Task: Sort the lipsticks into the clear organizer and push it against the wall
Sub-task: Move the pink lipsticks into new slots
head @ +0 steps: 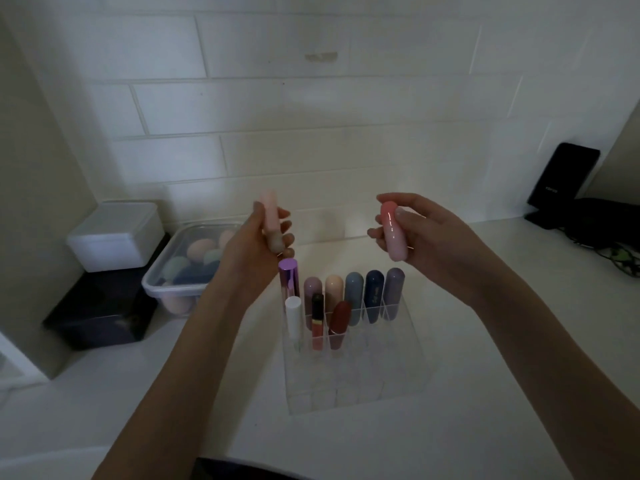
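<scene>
A clear organizer (360, 382) stands on the white counter in front of me, a gap away from the tiled wall. Several lipsticks stand in its back rows: a purple metallic one (289, 277), a white one (293, 315), a dark red one (339, 318), a navy one (374, 294) and others. Its front compartments hold nothing. Raised above the organizer's left side, my left hand (258, 237) is closed around a pale pink and beige lipstick (270, 216). My right hand (420, 232) grips a glossy pink lipstick (391, 230) above the right side.
A clear tub of makeup sponges (180, 268) sits left of the organizer. Beside it a white lidded box (116, 233) rests on a black box (100, 313). A black device (562, 178) with cables leans at the back right corner.
</scene>
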A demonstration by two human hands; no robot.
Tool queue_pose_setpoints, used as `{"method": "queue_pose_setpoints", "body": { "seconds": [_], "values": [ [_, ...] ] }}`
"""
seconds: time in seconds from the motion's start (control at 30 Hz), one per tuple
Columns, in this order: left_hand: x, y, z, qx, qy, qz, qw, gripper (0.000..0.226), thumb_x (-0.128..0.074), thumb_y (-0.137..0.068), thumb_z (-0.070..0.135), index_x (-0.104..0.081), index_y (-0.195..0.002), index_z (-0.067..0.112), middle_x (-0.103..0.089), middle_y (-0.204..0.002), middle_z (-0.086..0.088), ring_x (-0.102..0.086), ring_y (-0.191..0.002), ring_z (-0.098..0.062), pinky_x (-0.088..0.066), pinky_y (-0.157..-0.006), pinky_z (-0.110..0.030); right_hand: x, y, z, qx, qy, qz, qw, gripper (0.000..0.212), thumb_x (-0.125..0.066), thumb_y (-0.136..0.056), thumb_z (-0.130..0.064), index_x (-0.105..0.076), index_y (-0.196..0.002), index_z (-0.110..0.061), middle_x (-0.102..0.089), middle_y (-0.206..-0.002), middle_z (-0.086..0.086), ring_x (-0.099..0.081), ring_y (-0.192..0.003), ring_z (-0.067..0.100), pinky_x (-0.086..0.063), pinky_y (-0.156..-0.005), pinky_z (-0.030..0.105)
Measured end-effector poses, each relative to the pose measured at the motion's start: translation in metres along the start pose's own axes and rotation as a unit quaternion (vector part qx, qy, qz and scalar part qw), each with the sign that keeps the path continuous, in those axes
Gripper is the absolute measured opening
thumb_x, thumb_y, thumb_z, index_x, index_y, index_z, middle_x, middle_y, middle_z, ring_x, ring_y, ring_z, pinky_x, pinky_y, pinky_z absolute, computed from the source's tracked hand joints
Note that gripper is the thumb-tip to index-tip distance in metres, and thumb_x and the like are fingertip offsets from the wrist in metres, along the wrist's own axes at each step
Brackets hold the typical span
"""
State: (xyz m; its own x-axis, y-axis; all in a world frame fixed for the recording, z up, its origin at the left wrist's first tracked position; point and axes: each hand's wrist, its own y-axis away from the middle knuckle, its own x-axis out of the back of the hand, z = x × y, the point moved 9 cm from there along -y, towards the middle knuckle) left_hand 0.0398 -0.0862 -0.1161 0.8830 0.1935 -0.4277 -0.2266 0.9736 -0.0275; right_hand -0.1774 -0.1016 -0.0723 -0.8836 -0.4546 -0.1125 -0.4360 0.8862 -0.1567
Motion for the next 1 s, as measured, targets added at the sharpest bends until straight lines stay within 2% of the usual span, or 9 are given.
{"method": "queue_pose_setpoints", "body": {
  "seconds": [0.2,0.33,0.43,0.6,0.77,0.83,0.87,0.93,1.0],
  "values": [
    [-0.021,0.037,0.032,-0.057,-0.053,-0.016,0.997,0.040,-0.033,-0.097,0.043,-0.059,-0.083,0.016,-0.054,-0.078,0.002,-0.046,-0.061,-0.007,-0.036,-0.060,-0.024,-0.022,0.021,-0.023,0.059,-0.012,-0.021,0.998,0.020,-0.051,-0.094,-0.013,-0.059,-0.112,-0.015,-0.064,-0.100,0.010,-0.072,-0.085,0.021,-0.059,-0.068,0.032],
    [-0.024,0.067,0.051,-0.133,-0.135,0.014,0.982,0.035,-0.035,-0.096,0.043,-0.062,-0.084,0.023,-0.058,-0.086,0.000,-0.049,-0.066,-0.009,-0.041,-0.065,-0.025,-0.029,0.038,-0.032,0.075,0.125,0.000,0.989,0.028,-0.066,-0.083,-0.028,-0.059,-0.108,-0.018,-0.073,-0.091,0.000,-0.070,-0.071,0.013,-0.050,-0.051,0.020],
    [-0.031,0.090,0.054,-0.179,-0.213,0.021,0.960,0.030,-0.038,-0.093,0.046,-0.063,-0.086,0.029,-0.061,-0.093,0.002,-0.052,-0.077,-0.011,-0.045,-0.072,-0.028,-0.028,0.052,-0.035,0.092,0.170,0.014,0.981,0.026,-0.073,-0.077,-0.023,-0.064,-0.095,-0.008,-0.075,-0.084,-0.001,-0.071,-0.075,0.013,-0.053,-0.060,0.018],
    [-0.051,0.119,0.058,-0.255,-0.275,0.027,0.927,0.024,-0.039,-0.096,0.041,-0.059,-0.085,0.032,-0.063,-0.091,0.011,-0.057,-0.078,0.002,-0.047,-0.073,-0.023,-0.033,0.069,-0.025,0.082,0.144,-0.021,0.986,0.023,-0.057,-0.091,-0.011,-0.064,-0.113,-0.011,-0.076,-0.098,0.007,-0.071,-0.091,0.013,-0.056,-0.084,0.021],
    [-0.053,0.130,0.056,-0.299,-0.302,0.034,0.905,0.030,-0.037,-0.086,0.056,-0.060,-0.083,0.037,-0.062,-0.091,-0.007,-0.056,-0.081,-0.012,-0.043,-0.068,-0.026,-0.038,0.078,-0.013,0.065,0.224,-0.019,0.972,0.031,-0.036,-0.101,-0.020,-0.057,-0.123,-0.025,-0.068,-0.076,0.012,-0.065,-0.058,0.018,-0.059,-0.059,0.031],
    [-0.052,0.137,0.054,-0.312,-0.301,0.045,0.900,0.031,-0.038,-0.088,0.053,-0.061,-0.086,0.032,-0.060,-0.086,-0.003,-0.056,-0.083,-0.017,-0.046,-0.068,-0.027,-0.038,0.078,-0.009,0.070,0.232,-0.007,0.970,0.031,-0.031,-0.102,-0.028,-0.052,-0.125,-0.027,-0.061,-0.068,0.011,-0.057,-0.048,0.018,-0.050,-0.042,0.028],
    [-0.052,0.140,0.052,-0.315,-0.297,0.048,0.900,0.030,-0.039,-0.090,0.049,-0.061,-0.087,0.028,-0.059,-0.084,-0.001,-0.057,-0.081,-0.010,-0.047,-0.067,-0.021,-0.038,0.078,-0.007,0.070,0.238,-0.002,0.969,0.031,-0.029,-0.102,-0.032,-0.048,-0.126,-0.029,-0.059,-0.065,0.009,-0.054,-0.045,0.017,-0.045,-0.039,0.026],
    [-0.053,0.146,0.047,-0.315,-0.280,0.044,0.906,0.029,-0.039,-0.091,0.040,-0.061,-0.089,0.020,-0.058,-0.083,-0.002,-0.055,-0.073,0.003,-0.045,-0.062,-0.009,-0.041,0.077,-0.001,0.058,0.242,0.000,0.968,0.031,-0.032,-0.100,-0.037,-0.040,-0.130,-0.035,-0.056,-0.060,0.000,-0.054,-0.047,0.017,-0.045,-0.042,0.025],
    [-0.053,0.150,0.040,-0.314,-0.271,0.039,0.909,0.027,-0.040,-0.091,0.039,-0.060,-0.087,0.021,-0.059,-0.079,0.005,-0.055,-0.070,0.005,-0.045,-0.062,-0.007,-0.046,0.076,0.001,0.074,0.263,-0.009,0.962,0.031,-0.034,-0.101,-0.035,-0.042,-0.130,-0.036,-0.055,-0.064,-0.002,-0.060,-0.056,0.018,-0.052,-0.051,0.026]
  ]
}}
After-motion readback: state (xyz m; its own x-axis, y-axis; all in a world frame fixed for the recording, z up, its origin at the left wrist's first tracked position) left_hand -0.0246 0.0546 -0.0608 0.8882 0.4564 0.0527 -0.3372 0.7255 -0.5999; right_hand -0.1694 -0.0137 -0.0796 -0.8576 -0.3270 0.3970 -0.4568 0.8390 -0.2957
